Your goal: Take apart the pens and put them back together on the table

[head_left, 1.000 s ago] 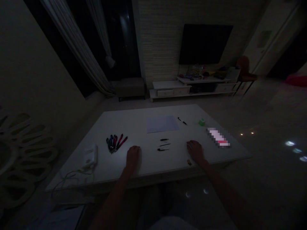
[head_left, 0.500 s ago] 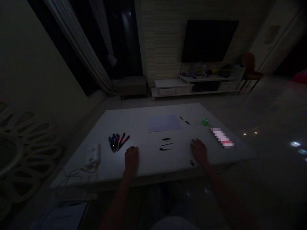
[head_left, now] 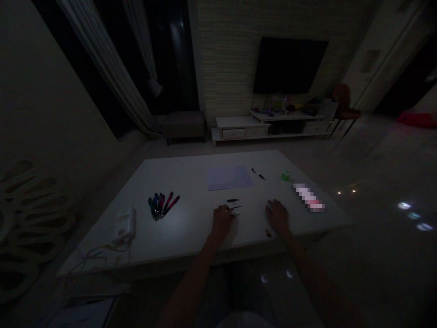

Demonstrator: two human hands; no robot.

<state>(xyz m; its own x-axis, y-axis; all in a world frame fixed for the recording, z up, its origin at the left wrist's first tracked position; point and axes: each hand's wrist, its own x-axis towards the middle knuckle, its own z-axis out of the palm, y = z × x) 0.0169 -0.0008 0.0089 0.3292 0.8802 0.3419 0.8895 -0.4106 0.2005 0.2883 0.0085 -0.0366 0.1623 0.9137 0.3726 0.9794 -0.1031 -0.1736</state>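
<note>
My left hand [head_left: 222, 220] is on the white table, its fingers bent down over the nearest of several pen parts. Past its fingertips shows the pale end of that pen barrel [head_left: 236, 213]; the dark end is hidden under the fingers. Just beyond lie a thin refill [head_left: 236, 207] and a short black pen part [head_left: 233, 200], with a tiny piece between them that is too small to name. My right hand [head_left: 277, 215] lies flat on the table to the right, fingers spread, holding nothing. A small brownish object [head_left: 268, 233] sits beside its wrist.
A sheet of paper [head_left: 229, 178] and a black-and-white pen [head_left: 258, 174] lie farther back. On the right are a green item [head_left: 285, 175] and a blurred-out phone-like object [head_left: 309, 197]. Several pens [head_left: 160, 207] and a white box with cables [head_left: 124, 224] are on the left.
My left hand has moved right, from bare table near the pens to the nearest pen part. My right hand stays nearly in place, its fingers now spread flat. The view has shifted slightly.
</note>
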